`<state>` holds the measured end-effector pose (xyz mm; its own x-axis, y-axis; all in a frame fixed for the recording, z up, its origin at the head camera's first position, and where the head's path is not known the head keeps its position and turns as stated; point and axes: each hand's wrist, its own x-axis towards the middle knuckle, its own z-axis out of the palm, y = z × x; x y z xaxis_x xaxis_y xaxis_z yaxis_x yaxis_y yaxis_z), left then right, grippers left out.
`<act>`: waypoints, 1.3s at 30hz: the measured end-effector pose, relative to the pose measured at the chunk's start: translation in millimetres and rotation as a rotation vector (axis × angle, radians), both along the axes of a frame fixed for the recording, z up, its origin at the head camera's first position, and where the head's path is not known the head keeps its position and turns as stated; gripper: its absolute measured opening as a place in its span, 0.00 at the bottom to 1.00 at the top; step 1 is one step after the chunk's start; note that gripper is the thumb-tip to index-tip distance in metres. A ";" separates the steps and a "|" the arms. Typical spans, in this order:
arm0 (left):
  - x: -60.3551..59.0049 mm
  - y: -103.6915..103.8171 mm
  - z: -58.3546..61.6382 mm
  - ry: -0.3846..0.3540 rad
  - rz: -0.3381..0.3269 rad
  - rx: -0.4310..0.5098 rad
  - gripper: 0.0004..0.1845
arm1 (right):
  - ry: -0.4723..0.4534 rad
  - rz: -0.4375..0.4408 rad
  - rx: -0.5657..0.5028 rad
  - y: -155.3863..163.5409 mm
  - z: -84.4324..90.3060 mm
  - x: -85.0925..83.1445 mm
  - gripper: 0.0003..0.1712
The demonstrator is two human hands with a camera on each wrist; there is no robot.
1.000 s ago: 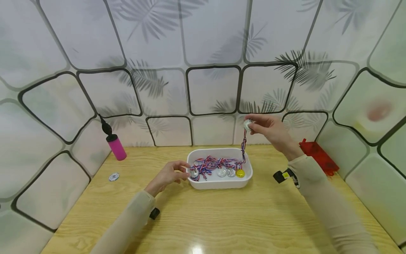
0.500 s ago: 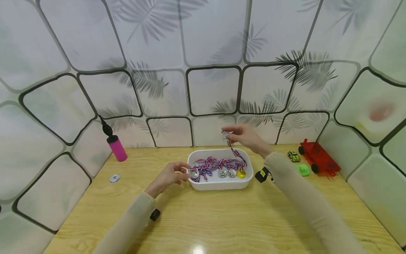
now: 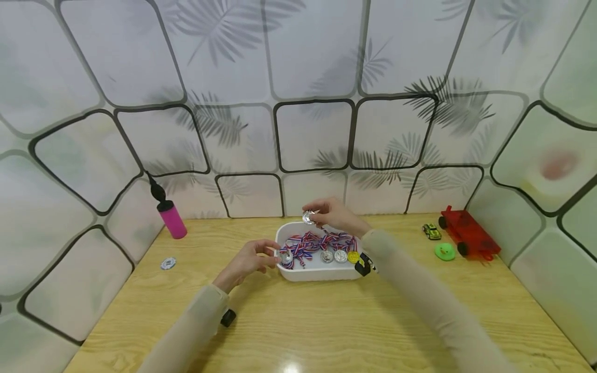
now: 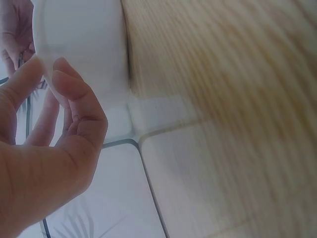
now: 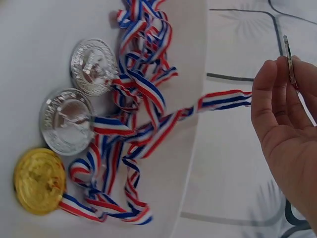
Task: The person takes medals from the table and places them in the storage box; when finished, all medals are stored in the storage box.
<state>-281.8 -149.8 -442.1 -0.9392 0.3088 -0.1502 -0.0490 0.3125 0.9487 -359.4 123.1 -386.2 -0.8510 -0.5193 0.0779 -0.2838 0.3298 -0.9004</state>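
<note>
A white tray point(image 3: 322, 273) stands in the middle of the wooden table. In it lie two silver medals point(image 5: 94, 67), a gold medal point(image 5: 39, 181) and tangled red-white-blue ribbons point(image 5: 143, 99). My right hand point(image 3: 313, 216) pinches another silver medal point(image 3: 308, 217) just above the tray's back rim. That medal's ribbon point(image 5: 223, 99) trails down into the tray. My left hand point(image 3: 272, 254) pinches the tray's left rim point(image 4: 44, 64), with one more silver medal point(image 3: 285, 256) right beside its fingertips.
A pink pump bottle point(image 3: 171, 217) stands at the back left, with a small chip point(image 3: 168, 263) in front of it. At the back right are a red toy truck point(image 3: 468, 233), a small toy car point(image 3: 431, 231) and a green disc point(image 3: 445, 251).
My right hand has carried the silver medal left and down, from high at the tray's right to just above its back rim. The ribbon has sunk into the tray. The left hand has stayed put.
</note>
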 end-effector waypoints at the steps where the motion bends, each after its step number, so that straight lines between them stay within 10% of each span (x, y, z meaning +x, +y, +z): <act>1: -0.3 -0.1 -0.3 0.000 0.001 0.001 0.22 | 0.002 0.001 0.005 -2.3 -2.8 0.9 0.20; 39: -1.5 0.3 -4.8 -0.021 0.027 0.004 0.20 | -0.040 0.064 0.147 -7.3 -60.7 17.9 0.17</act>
